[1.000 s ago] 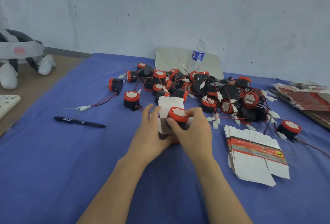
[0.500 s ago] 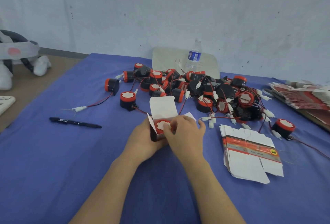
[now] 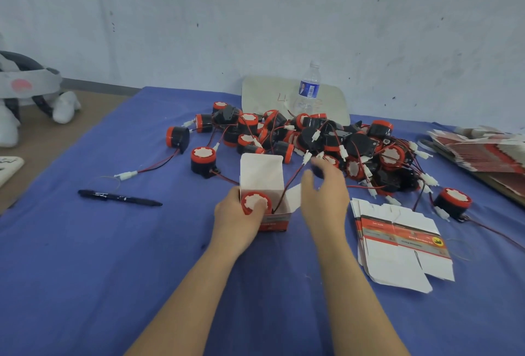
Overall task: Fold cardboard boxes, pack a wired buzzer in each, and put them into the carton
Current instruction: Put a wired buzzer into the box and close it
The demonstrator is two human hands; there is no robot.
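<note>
A small white and red cardboard box stands on the blue cloth with its lid flap up. A red-topped buzzer sits in its open mouth, and its red-black wire runs out toward the pile. My left hand grips the box's left side, thumb on the buzzer's top. My right hand hovers just right of the box, fingers relaxed, holding nothing. A pile of wired buzzers lies behind. A stack of flat unfolded boxes lies to the right.
A black pen lies on the cloth at left. A water bottle stands at the back by the wall. More flat boxes are stacked at the far right. A lone buzzer sits right of the pile.
The buzzer has gone down into the box. My right hand has let go of it and lifted away to the right, and my left thumb now rests on it.
</note>
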